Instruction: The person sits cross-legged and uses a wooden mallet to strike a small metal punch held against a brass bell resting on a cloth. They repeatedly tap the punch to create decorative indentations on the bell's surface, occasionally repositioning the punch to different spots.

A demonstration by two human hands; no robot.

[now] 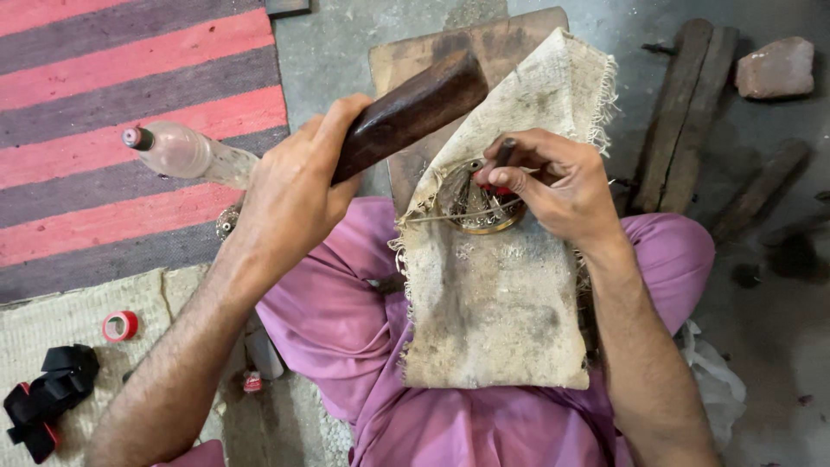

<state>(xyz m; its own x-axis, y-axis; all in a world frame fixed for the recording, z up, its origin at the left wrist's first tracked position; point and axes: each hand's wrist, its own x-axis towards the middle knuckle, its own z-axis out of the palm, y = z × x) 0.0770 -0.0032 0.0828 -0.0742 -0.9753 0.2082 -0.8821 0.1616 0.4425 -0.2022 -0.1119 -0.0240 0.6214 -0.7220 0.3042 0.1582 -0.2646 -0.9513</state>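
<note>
Wooden mallet (406, 112) clenched in my left hand (290, 195), upper centre; right hand (562, 186) grips the punch (501, 156) on the brass piece (471, 207); I'd strike squarely.

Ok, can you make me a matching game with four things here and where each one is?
Things:
1. wooden mallet
2. plastic bottle
3. red tape roll
4. pink stone

Places:
A. top right, on the concrete floor
B. on the striped rug
C. in the left hand
D. on the pale mat, lower left

Pairs: 1-C, 2-B, 3-D, 4-A
</note>
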